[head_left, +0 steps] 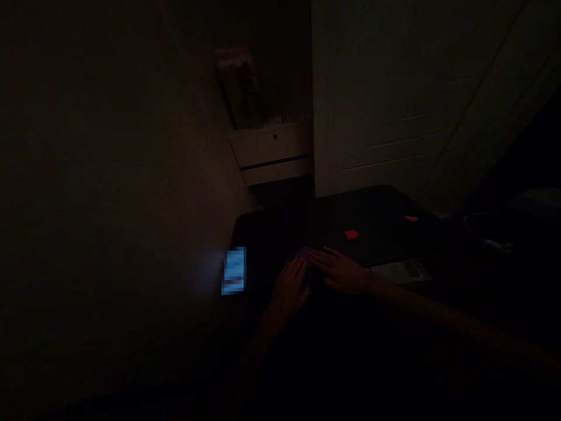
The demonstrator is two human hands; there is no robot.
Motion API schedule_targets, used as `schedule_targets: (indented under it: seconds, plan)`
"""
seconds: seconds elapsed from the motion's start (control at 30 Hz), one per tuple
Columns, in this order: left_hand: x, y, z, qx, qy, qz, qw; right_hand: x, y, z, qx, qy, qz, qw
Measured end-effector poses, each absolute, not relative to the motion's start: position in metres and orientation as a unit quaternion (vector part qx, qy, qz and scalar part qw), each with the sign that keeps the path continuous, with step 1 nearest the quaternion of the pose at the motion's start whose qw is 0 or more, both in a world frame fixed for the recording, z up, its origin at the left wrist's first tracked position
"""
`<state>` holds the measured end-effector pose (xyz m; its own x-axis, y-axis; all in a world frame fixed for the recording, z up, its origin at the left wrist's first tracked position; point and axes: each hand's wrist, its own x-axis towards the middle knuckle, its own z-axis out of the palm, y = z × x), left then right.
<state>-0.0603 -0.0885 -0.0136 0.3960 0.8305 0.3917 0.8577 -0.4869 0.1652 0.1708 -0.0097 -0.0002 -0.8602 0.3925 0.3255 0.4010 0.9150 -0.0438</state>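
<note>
- We have both hands at the purple piece (303, 253), which sits on the dark tabletop (372, 202) just below the middle of the frame; we judge the step to be pressing or shaping it.
- Our left hand (289, 285) reaches in with fingers straight and close together, thumb apart, tips at its lower edge.
- Our right hand (340, 272) lays slightly spread fingers against its right side, thumb also apart; we see no pinch on either hand.
- Further shaping would, we think, call for even, gentle pressure from both sides.
- Right of centre lie a red lump (351, 234) and, farther right, a smaller orange-red lump (411, 218), both apart from our fingers.
- A lit screen (234, 271) glows left of our hands; a printed sheet (403, 271) lies beyond our right wrist.
- Nothing visible blocks us, but deep shadow hides the piece's outline.
</note>
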Motion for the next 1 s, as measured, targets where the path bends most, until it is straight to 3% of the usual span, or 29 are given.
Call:
schedule_targets:
  seconds: [0.27,0.53,0.8,1.0]
  plan:
    - [-0.054,-0.091,-0.012,-0.838,-0.504,-0.209,0.033,0.153,-0.027,0.009,-0.248,-0.95,0.004,0.189]
    - [-0.058,-0.091,-0.016,-0.774,-0.557,-0.301,-0.004,0.161,-0.021,0.01,-0.258,-0.946,0.033,0.193]
    - [-0.057,-0.095,-0.01,-0.795,-0.563,-0.219,0.054,0.16,-0.025,0.012,-0.264,-0.945,0.021,0.193]
    - [-0.053,-0.083,0.0,-0.84,-0.518,-0.158,0.042,0.161,-0.026,0.009,-0.262,-0.943,0.0,0.205]
